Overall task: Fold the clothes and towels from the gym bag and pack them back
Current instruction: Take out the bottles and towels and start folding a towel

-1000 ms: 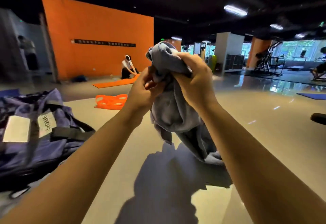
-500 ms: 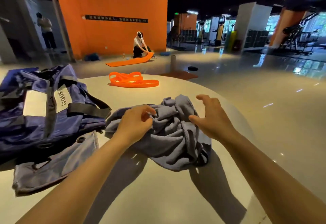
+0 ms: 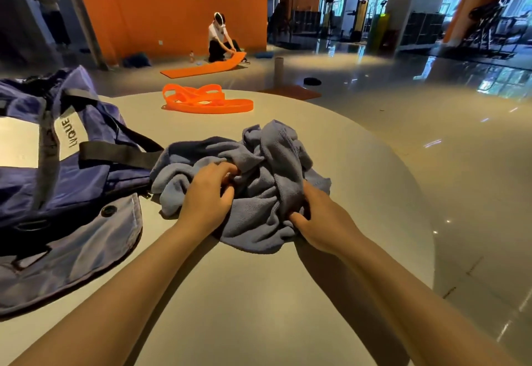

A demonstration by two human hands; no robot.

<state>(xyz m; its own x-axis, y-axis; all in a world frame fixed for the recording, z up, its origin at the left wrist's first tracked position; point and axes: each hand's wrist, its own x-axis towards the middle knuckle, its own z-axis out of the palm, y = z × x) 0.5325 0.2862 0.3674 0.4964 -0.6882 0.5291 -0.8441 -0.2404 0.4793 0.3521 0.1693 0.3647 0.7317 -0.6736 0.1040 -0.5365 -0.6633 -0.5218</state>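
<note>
A crumpled blue-grey towel (image 3: 267, 164) lies in a heap on the round pale table (image 3: 288, 293). My left hand (image 3: 210, 198) lies on the towel's left middle, with its fingers curled into a fold. My right hand (image 3: 319, 221) grips the towel's near right edge, fingertips buried in the cloth. The navy gym bag (image 3: 66, 170) lies open on the table's left side, its flap touching the towel's left edge.
An orange resistance band (image 3: 205, 102) lies at the table's far side. The table's curved edge runs along the right, with glossy floor beyond. A person kneels at an orange mat (image 3: 201, 69) by the orange wall. A grey cylinder (image 3: 278, 70) stands on the floor.
The towel came down from in front of me onto the table. My right hand, which hovered open half a second ago, now grips the towel's near right edge. My left hand stays on it.
</note>
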